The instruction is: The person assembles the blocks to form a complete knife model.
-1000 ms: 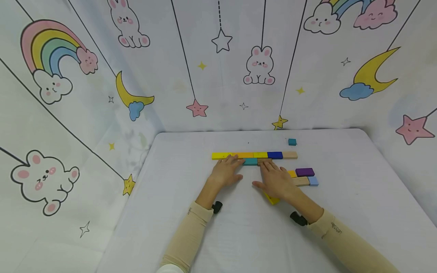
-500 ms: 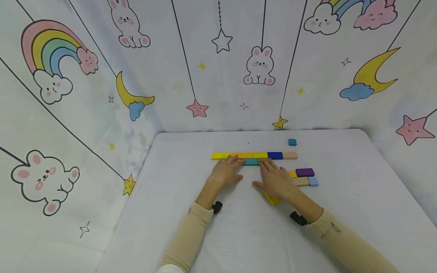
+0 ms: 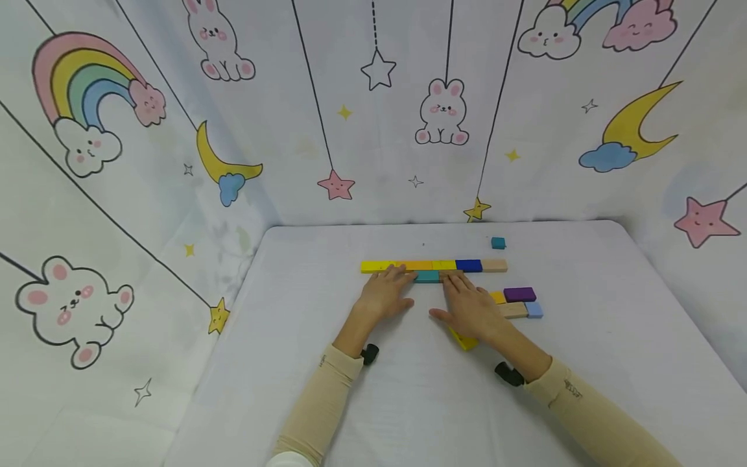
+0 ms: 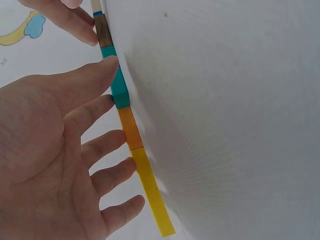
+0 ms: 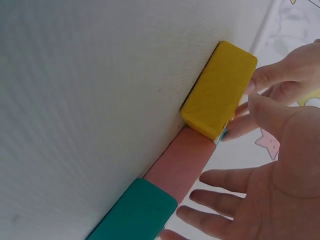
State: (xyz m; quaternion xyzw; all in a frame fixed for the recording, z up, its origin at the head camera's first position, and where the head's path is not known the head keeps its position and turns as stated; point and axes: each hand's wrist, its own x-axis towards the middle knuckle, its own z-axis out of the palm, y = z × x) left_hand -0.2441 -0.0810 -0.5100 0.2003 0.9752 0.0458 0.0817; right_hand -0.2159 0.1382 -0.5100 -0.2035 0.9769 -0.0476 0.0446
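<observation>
A row of flat blocks (image 3: pixel 433 265) lies on the table: yellow, orange, yellow, blue, plain wood. Just in front sit a teal block (image 3: pixel 428 277) and a brown block (image 3: pixel 450 275). My left hand (image 3: pixel 386 293) lies flat, its straight fingers touching the teal block (image 4: pixel 119 90) and the row's orange block (image 4: pixel 130 131). My right hand (image 3: pixel 468 306) lies flat too, fingertips on the brown block (image 4: pixel 101 32). Under the right wrist lies a yellow block (image 3: pixel 464 340); the right wrist view shows that yellow block (image 5: pixel 220 90) with a pink block (image 5: pixel 180 167) and a teal block (image 5: pixel 135 212).
Loose blocks lie right of my right hand: small yellow (image 3: pixel 498 297), purple (image 3: pixel 520 294), plain wood (image 3: pixel 515 310), light blue (image 3: pixel 533 310). A small teal cube (image 3: pixel 498 243) sits behind the row. Printed cloth walls enclose the white table (image 3: pixel 583 363) at back and sides.
</observation>
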